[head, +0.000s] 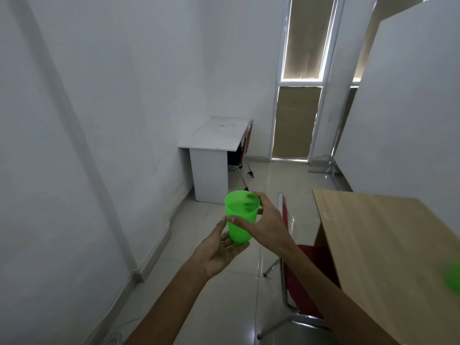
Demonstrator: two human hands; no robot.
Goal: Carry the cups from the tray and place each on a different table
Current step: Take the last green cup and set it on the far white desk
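The green cup [240, 216] is upright in mid-air, carried in both hands over the tiled floor [224, 307]. The right hand [263, 224] wraps its fingers [234, 219] around the upper wall, thumb on the near side and the other fingertips showing dark through the plastic at the far rim. The left hand [219, 247] lies open, palm up, its fingers under the base as a support rather than a clamp.

Beyond the fingers, against the left wall, stands a white table [214, 135] with a bare top and a red chair [247, 135] tucked beside it. To the right of the fingers is a wooden table [373, 232]; at its far right edge sits a blurred green shape [453, 276], probably another cup. The tray is out of view.

If so, one cup is already placed and this one is in transit, most likely bound for the white table. Whether more cups remain cannot be told.
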